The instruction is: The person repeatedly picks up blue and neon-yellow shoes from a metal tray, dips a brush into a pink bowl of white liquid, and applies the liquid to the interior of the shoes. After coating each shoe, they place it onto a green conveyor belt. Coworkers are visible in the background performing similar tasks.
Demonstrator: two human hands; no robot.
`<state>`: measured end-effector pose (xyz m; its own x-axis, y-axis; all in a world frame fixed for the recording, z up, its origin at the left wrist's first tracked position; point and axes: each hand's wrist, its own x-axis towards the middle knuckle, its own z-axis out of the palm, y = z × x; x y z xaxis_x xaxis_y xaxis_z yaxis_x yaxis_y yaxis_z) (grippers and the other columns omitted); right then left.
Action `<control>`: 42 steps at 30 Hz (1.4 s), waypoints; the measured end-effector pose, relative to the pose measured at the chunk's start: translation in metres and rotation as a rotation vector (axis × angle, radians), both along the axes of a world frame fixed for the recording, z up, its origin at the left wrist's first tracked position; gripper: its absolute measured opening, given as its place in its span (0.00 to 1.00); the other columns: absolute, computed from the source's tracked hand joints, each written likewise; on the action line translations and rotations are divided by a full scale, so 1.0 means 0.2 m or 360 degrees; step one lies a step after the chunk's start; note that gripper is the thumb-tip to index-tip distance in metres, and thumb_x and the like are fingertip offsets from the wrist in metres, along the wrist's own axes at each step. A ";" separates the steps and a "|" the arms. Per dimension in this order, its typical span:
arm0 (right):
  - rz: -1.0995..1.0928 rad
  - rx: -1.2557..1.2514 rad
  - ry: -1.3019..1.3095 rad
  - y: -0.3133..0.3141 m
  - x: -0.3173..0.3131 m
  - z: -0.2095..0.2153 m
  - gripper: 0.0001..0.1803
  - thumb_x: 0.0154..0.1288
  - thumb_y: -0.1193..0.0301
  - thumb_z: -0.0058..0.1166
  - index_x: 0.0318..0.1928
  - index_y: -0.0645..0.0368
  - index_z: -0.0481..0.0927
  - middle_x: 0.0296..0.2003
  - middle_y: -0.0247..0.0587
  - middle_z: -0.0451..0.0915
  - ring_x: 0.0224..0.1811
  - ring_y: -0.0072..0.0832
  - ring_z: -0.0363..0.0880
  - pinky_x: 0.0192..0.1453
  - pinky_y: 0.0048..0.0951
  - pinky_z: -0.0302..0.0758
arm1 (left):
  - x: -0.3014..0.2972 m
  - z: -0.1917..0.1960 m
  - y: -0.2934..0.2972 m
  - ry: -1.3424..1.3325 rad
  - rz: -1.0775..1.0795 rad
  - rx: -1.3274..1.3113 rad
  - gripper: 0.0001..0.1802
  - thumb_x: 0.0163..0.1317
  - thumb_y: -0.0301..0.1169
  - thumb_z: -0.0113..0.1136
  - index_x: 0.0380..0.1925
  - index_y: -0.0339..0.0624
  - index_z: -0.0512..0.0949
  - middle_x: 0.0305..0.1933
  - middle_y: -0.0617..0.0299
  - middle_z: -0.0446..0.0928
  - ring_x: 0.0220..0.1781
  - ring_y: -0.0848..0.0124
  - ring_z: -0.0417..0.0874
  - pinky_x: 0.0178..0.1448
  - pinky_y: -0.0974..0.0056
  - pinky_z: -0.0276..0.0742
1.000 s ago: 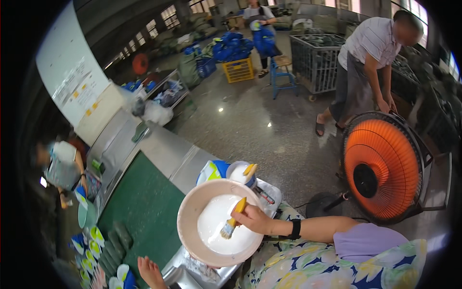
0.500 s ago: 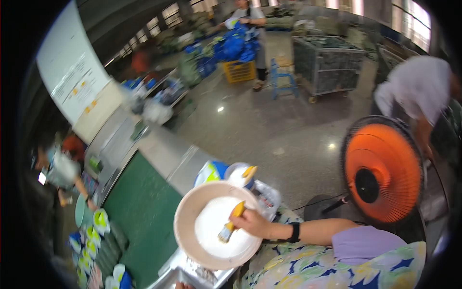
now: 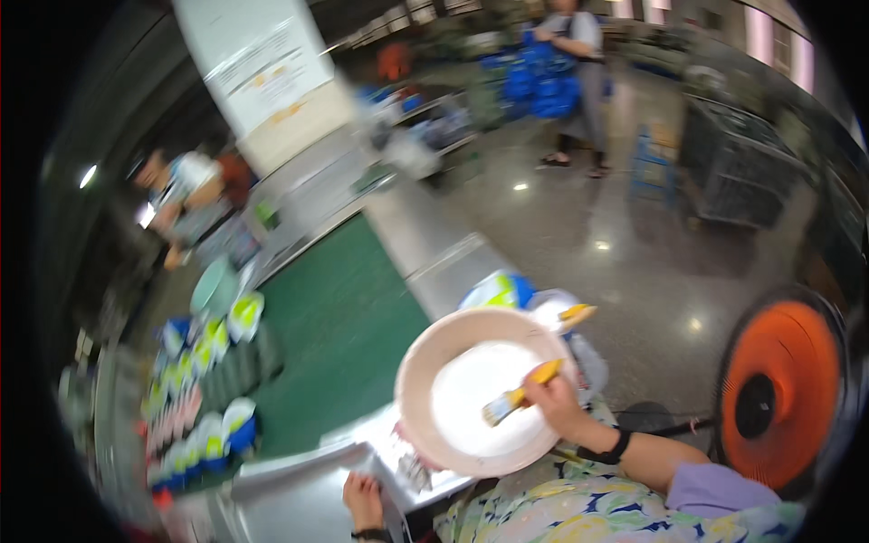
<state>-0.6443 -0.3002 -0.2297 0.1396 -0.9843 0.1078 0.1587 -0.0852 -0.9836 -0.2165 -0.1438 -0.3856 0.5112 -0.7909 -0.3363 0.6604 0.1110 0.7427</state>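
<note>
A long green work surface (image 3: pixel 353 299) edged in bare metal runs diagonally through the scene. Along its left side lie rows of white, blue and yellow-green pieces (image 3: pixel 245 317) beside dark green rounded ones (image 3: pixel 240 373), with a mint-green basin (image 3: pixel 215 286) near their far end. At the near right, a pale pink basin (image 3: pixel 419 371) overlaps a silvery surface (image 3: pixel 398 450). The grey floor (image 3: pixel 561 235) bears a blue stool (image 3: pixel 654 165) and a cart (image 3: pixel 735 167).

Right hand (image 3: pixel 556 404) in a firm grip; left hand (image 3: pixel 364 498) lower, fingers loosely bent.
</note>
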 end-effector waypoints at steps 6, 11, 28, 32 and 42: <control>-0.0186 -0.0042 -0.0043 0.00 -0.07 -0.05 0.09 0.76 0.66 0.48 0.43 0.60 0.73 0.34 0.33 0.74 0.32 0.19 0.74 0.37 0.23 0.73 | -0.07 0.09 -0.13 0.0115 0.0080 0.0067 0.11 0.66 0.21 0.54 0.48 0.38 0.70 0.31 0.59 0.73 0.30 0.69 0.76 0.34 0.66 0.75; -0.0016 -0.0077 -0.0041 0.02 -0.01 0.00 0.10 0.77 0.66 0.45 0.46 0.60 0.70 0.37 0.36 0.73 0.33 0.20 0.74 0.39 0.23 0.73 | -0.06 0.14 -0.01 0.0026 0.0182 0.0205 0.11 0.70 0.28 0.56 0.49 0.36 0.71 0.36 0.54 0.79 0.34 0.67 0.82 0.39 0.64 0.83; 0.0006 0.0016 0.0001 0.00 0.00 0.02 0.07 0.75 0.69 0.50 0.42 0.61 0.71 0.33 0.36 0.76 0.32 0.21 0.77 0.38 0.23 0.76 | -0.07 0.07 -0.03 -0.0023 0.0189 0.0183 0.09 0.69 0.26 0.55 0.48 0.38 0.72 0.34 0.62 0.74 0.32 0.74 0.74 0.37 0.70 0.72; -0.0003 -0.0010 -0.0019 0.01 -0.01 0.09 0.11 0.75 0.66 0.51 0.43 0.63 0.71 0.33 0.38 0.78 0.31 0.20 0.78 0.38 0.22 0.77 | -0.05 0.12 -0.01 -0.0130 0.0123 0.0189 0.12 0.72 0.32 0.56 0.49 0.39 0.72 0.37 0.60 0.77 0.34 0.74 0.77 0.39 0.69 0.76; -0.0012 0.0031 0.0019 0.01 -0.05 0.08 0.13 0.74 0.65 0.52 0.43 0.64 0.71 0.35 0.41 0.79 0.34 0.22 0.82 0.40 0.22 0.80 | -0.07 0.16 -0.06 -0.0155 0.0060 0.0239 0.07 0.70 0.30 0.57 0.44 0.41 0.74 0.35 0.62 0.79 0.32 0.75 0.80 0.36 0.72 0.80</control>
